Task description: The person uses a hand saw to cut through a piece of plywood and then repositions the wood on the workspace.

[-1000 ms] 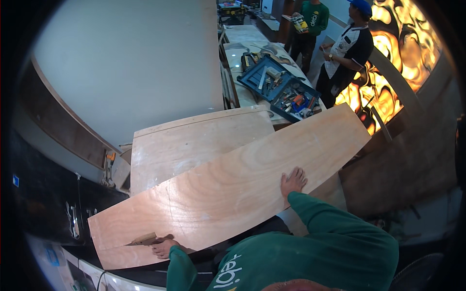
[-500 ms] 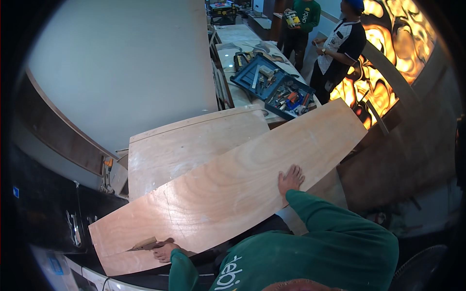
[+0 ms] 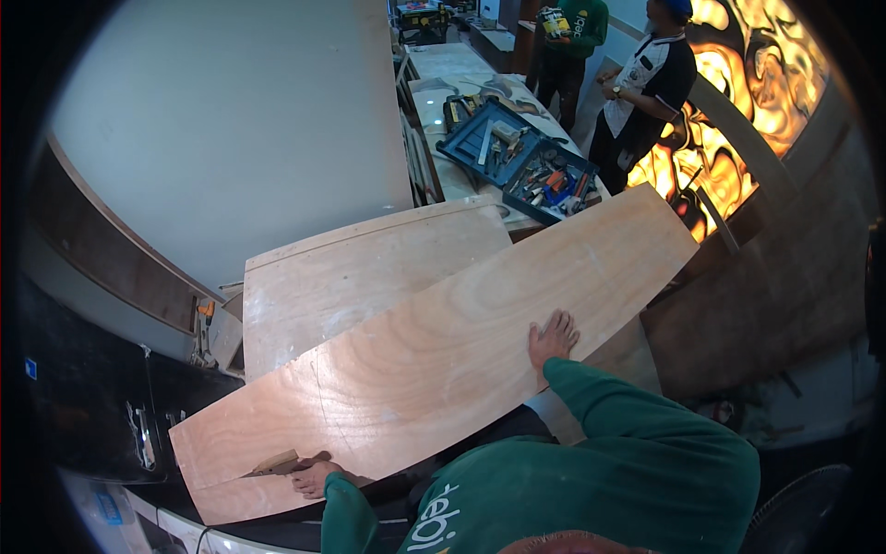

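Note:
A long plywood panel (image 3: 461, 323) lies slantwise in front of me, from the lower left to the upper right. My left hand (image 3: 314, 480) rests on its near left part, fingers spread apart. Just beyond those fingers is a tool with a light wooden handle (image 3: 276, 463) and a thin dark part; its exact kind is unclear. From this tool a thin line runs to the panel's left end. Farther right, my right hand (image 3: 552, 337) presses flat on the plywood near its closer edge, fingers stretched out and holding nothing.
Under the panel is a second wooden board (image 3: 369, 268). An opened blue toolbox (image 3: 521, 162) full of hand tools sits on a long table beyond. Two people stand at the back right; one holds a yellow and black tool (image 3: 556, 25). An orange-handled tool (image 3: 205, 312) is at left.
Both my hands and the panel stay in place. At the back, the person in green has raised the yellow and black tool slightly.

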### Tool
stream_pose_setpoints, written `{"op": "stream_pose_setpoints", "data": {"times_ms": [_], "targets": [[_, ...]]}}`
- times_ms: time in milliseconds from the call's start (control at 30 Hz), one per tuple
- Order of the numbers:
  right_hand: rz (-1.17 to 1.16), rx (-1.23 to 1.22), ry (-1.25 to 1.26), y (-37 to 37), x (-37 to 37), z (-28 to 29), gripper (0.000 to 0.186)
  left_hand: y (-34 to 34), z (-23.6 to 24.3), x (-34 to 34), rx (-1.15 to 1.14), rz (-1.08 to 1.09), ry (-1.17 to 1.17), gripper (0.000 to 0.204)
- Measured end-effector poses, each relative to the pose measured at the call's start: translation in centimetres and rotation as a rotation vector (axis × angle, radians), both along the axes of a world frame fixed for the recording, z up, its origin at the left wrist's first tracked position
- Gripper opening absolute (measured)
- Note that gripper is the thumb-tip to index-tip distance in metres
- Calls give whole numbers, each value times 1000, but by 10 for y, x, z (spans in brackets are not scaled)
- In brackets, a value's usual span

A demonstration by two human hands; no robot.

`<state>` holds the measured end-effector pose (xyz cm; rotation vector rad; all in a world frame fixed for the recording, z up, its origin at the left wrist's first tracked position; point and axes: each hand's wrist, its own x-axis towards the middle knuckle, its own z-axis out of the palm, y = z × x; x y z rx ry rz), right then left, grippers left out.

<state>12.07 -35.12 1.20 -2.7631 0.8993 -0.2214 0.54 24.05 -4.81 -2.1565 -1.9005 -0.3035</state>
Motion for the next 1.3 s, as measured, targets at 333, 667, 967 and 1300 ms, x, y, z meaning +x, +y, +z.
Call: {"op": "stream_pose_setpoints", "data": {"times_ms": [333,667,967,1300], "targets": [[2,-9,-10,-1,1,-3,85,8,-12,-2,115,-23,-35,64],[1,43,30,0,0,3,87,8,-13,-4,109,-16,1,65],[-11,57,46,1,2,8,87,1,1,0,115,-17,-40,60],[-2,56,27,0,0,2,87,-4,12,-1,48,-35,-66,60]]}}
